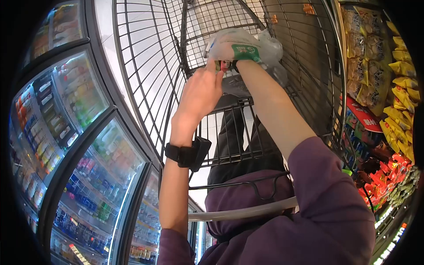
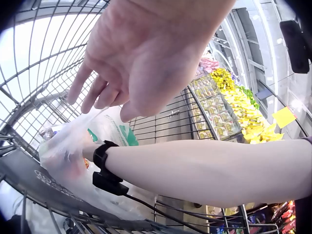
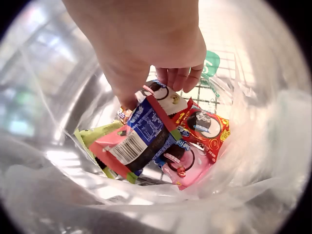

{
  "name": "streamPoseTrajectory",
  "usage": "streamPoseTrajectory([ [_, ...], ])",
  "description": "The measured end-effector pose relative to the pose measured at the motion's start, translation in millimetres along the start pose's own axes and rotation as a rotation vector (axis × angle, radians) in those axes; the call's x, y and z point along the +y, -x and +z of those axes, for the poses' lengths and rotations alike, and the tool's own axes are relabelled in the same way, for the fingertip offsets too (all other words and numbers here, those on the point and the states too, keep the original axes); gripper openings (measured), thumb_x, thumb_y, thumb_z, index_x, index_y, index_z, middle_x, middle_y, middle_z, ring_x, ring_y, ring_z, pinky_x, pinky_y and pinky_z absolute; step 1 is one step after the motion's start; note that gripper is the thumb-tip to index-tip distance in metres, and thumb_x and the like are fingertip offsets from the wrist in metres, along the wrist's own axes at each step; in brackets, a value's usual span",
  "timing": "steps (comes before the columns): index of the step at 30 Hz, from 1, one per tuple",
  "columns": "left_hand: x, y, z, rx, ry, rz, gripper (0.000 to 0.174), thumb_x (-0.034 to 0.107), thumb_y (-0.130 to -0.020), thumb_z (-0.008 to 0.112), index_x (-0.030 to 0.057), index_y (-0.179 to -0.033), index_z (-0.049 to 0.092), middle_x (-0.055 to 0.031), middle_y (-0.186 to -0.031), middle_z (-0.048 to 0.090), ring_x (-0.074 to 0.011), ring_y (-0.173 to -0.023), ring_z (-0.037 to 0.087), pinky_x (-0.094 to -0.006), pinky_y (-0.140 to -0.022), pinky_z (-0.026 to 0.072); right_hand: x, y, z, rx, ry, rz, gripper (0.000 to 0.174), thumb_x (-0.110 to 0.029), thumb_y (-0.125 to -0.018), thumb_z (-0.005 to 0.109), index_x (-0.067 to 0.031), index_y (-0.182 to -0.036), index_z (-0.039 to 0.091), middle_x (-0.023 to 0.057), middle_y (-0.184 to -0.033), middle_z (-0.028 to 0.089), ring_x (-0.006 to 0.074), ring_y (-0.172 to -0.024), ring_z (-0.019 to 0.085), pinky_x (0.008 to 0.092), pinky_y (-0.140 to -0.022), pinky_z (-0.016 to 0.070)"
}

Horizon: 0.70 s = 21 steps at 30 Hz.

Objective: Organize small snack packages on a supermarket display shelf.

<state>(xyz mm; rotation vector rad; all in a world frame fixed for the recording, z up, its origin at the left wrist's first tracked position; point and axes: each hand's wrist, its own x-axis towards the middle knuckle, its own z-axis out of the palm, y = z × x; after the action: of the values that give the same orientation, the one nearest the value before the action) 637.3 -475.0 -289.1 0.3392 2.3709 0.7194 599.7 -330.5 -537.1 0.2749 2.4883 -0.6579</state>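
A translucent plastic bag (image 1: pixel 240 42) with a green print lies in a shopping cart. My right hand (image 3: pixel 146 53) is inside the bag, its thumb and fingers round a small snack packet (image 3: pixel 141 134) with blue, black and pink areas and a barcode. Beneath and beside it lie a red packet (image 3: pixel 202 126), a pink packet (image 3: pixel 187 165) and a green packet (image 3: pixel 100 139). My left hand (image 1: pixel 201 92) is at the bag's near edge; in the left wrist view its fingers (image 2: pixel 100 92) are curled at the bag's upper edge, pinching the film.
The black wire cart (image 1: pixel 148 57) surrounds both hands, with its handle (image 1: pixel 247 212) close to the body. Glass-door drink coolers (image 1: pixel 97 176) line the left. Shelves of yellow snack packs (image 1: pixel 399 106) and red packs (image 1: pixel 388 176) stand on the right.
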Motion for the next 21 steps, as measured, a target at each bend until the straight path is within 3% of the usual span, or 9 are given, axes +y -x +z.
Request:
streamPoseTrajectory([
  [3,-6,-3,1,0.023,0.02,0.003,0.042,0.02,-0.101,0.05,-0.0076,-0.133,0.05,-0.0315,-0.089,0.065,-0.0472,-0.09,0.062,-0.0526,-0.082,0.0475,-41,40,-86,-0.076,0.208,-0.13,0.05,-0.048,-0.082,0.062,-0.0048,-0.104,0.072,0.0174,-0.107,0.072,0.0312,-0.098,0.07,0.0431,-0.083,0.0545],
  [6,-25,-10,12,-0.004,0.013,0.039,0.04,0.018,-0.1,0.049,-0.0058,-0.132,0.051,-0.0306,-0.085,0.065,-0.0482,-0.086,0.063,-0.0538,-0.079,0.0481,-31,50,-104,-0.109,0.246,-0.326,0.041,-0.041,-0.08,0.071,-0.0082,-0.104,0.074,0.0138,-0.098,0.072,0.0279,-0.091,0.07,0.0391,-0.079,0.0553],
  [7,-34,-12,19,0.006,-0.034,0.047,0.04,0.018,-0.099,0.05,-0.003,-0.134,0.051,-0.0299,-0.083,0.065,-0.0483,-0.085,0.063,-0.0538,-0.079,0.0491,-23,55,-107,-0.41,-0.077,-0.109,0.041,-0.041,-0.077,0.074,-0.0058,-0.099,0.072,0.0123,-0.09,0.071,0.0287,-0.086,0.07,0.0367,-0.076,0.0542],
  [8,-34,-12,17,-0.015,-0.04,0.044,0.041,0.018,-0.099,0.051,-0.0023,-0.134,0.051,-0.0301,-0.084,0.066,-0.048,-0.086,0.064,-0.0535,-0.079,0.0493,3,52,-91,-0.446,-0.363,-0.058,0.043,-0.042,-0.079,0.073,-0.0045,-0.101,0.071,0.0115,-0.095,0.071,0.0264,-0.086,0.069,0.0359,-0.074,0.0531],
  [10,-28,-1,8,-0.074,-0.053,0.035,0.041,0.018,-0.099,0.051,-0.0008,-0.134,0.052,-0.0306,-0.087,0.066,-0.0474,-0.088,0.064,-0.0529,-0.081,0.0496,-25,58,-116,-0.519,0.197,-0.06,0.048,-0.042,-0.076,0.076,-0.004,-0.105,0.07,0.012,-0.1,0.072,0.0242,-0.082,0.07,0.0359,-0.069,0.0535],
  [14,-17,19,-14,-0.056,0.061,0.168,0.034,0.026,-0.099,0.053,0.0085,-0.126,0.063,-0.0301,-0.093,0.067,-0.0487,-0.089,0.064,-0.0528,-0.082,0.0515,-44,122,-194,-0.533,0.348,-0.396,0.051,-0.036,-0.06,0.087,-0.002,-0.094,0.07,0.0149,-0.085,0.071,0.0304,-0.082,0.069,0.0387,-0.071,0.0541],
  [16,0,34,-29,-0.033,0.162,0.124,0.043,0.034,-0.099,0.056,0.0015,-0.126,0.063,-0.0296,-0.098,0.069,-0.0447,-0.092,0.067,-0.0467,-0.083,0.0534,-51,158,-230,-0.566,0.335,-0.397,0.052,-0.031,-0.06,0.088,-0.0023,-0.099,0.068,0.0158,-0.091,0.071,0.0311,-0.086,0.068,0.0386,-0.074,0.0536],
  [18,14,47,-33,0.048,0.268,0.132,0.05,0.038,-0.099,0.056,-0.0038,-0.126,0.061,-0.029,-0.101,0.07,-0.0421,-0.095,0.069,-0.0438,-0.084,0.054,-49,202,-264,-0.395,0.177,-0.503,0.053,-0.027,-0.062,0.087,-0.0017,-0.104,0.066,0.0161,-0.095,0.07,0.032,-0.091,0.068,0.039,-0.077,0.0533],
  [21,63,77,-51,-0.053,0.65,0.007,0.059,0.04,-0.097,0.063,-0.0081,-0.13,0.054,-0.0182,-0.106,0.071,-0.0241,-0.101,0.069,-0.0353,-0.085,0.0541,-48,269,-303,-0.103,-0.041,-0.644,0.054,-0.021,-0.066,0.085,-0.0014,-0.111,0.062,0.0164,-0.101,0.068,0.0329,-0.098,0.066,0.0397,-0.083,0.0522],
])
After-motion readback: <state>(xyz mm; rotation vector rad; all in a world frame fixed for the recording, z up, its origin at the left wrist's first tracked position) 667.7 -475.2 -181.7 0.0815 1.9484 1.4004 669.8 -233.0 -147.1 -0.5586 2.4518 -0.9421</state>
